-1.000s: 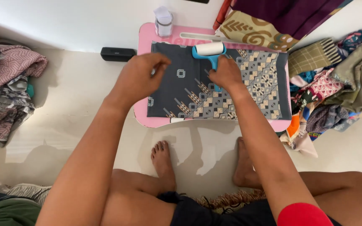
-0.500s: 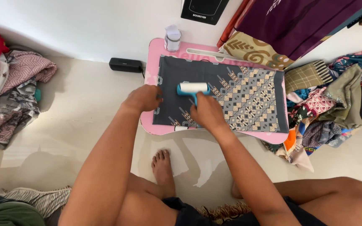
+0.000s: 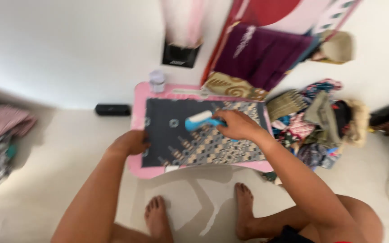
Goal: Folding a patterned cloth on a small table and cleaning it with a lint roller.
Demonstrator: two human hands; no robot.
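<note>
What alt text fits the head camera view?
A seated person's right hand rolls a blue lint roller over dark patterned cloth on a small pink table, while the left hand presses the cloth's edge. Piled clothes lie beside it.

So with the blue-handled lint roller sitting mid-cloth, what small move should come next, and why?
Probably draw the blue-handled lint roller toward the near edge of the dark patterned cloth: the right hand grips it mid-cloth, and the left hand pins the cloth's left edge.
</note>
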